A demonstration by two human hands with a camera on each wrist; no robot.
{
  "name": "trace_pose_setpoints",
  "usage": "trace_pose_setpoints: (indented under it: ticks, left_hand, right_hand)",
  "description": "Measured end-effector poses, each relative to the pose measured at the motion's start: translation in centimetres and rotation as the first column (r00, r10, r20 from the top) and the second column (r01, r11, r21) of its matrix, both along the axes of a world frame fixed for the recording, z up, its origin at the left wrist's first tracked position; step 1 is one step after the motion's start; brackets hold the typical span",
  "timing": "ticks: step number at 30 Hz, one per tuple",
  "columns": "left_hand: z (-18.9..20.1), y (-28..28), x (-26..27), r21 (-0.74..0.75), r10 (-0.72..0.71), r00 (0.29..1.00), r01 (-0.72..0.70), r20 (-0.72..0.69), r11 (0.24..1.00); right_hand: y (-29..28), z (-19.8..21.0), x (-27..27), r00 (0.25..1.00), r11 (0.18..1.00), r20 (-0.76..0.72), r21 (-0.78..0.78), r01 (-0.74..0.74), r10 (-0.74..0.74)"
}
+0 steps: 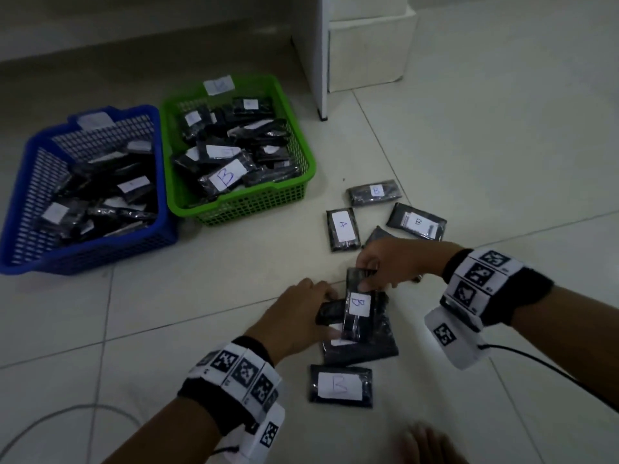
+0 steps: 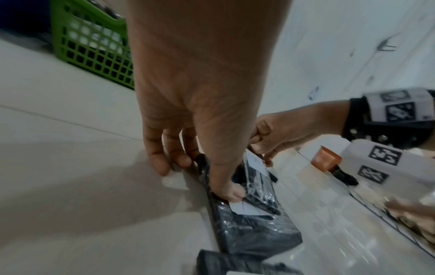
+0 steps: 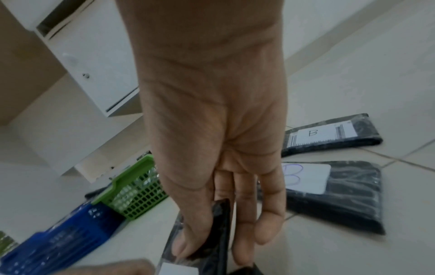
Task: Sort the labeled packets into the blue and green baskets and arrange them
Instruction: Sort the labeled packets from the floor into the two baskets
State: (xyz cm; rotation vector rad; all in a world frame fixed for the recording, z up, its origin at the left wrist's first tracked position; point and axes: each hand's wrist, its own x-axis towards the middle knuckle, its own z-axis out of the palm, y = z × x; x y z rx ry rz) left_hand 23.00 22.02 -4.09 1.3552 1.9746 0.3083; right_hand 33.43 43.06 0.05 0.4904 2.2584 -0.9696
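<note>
A person sits over a pale tiled floor, sorting black plastic-wrapped packets with white letter labels; the job looks well advanced but not finished. At upper left, a blue basket and a green basket stand side by side, touching, each already heaped with packets lying at loose angles rather than in neat rows; one packet in the green basket shows a clear B, while the labels in the blue one are too blurred to read.

Near the hands, several packets remain on the floor: an A packet; two B packets beyond it; another B packet closest to the viewer.

The right hand pinches the far end of a B-labelled packet between thumb and fingers, holding it tilted above a small pile; the left hand curls thumb and fingers round the pile's left edge, seemingly gripping a lower packet, though the view there is partly hidden.

Still to do, by this reckoning: the floor packets must go into their baskets, and both heaps need tidying.
</note>
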Motion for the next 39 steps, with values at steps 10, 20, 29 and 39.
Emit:
trace_pose_setpoints:
  ticks: [10, 20, 29, 39]
  left_hand:
    - [2.1, -4.5, -7.2, -0.058, 0.407, 0.865, -0.409, 0.293, 0.911]
    - [12.0, -11.1, -17.9, 0.158, 0.663, 0.385, -0.912, 0.642, 0.378]
    - [9.7, -10.2, -26.5, 0.408, 0.677, 0.340, -0.911, 0.653, 0.063]
    - [8.2, -7.4, -27.9, 0.562, 0.839, 0.528, -0.737, 0.130, 0.376]
  right_hand:
    - [-0.1, 4.5, -5.3, 0.761, 0.684, -0.171, -0.588, 0.431, -0.626]
    - [-4.4, 6.2, -15.1, 0.411, 0.283, -0.079, -0.839, 0.465, -0.908]
    - [-4.2, 5.0, -22.1, 0.229, 0.367, -0.287, -0.742, 0.561, -0.930]
    - [-3.7, 3.7, -26.2, 0.475, 0.609, -0.389, -0.598, 0.522, -0.789]
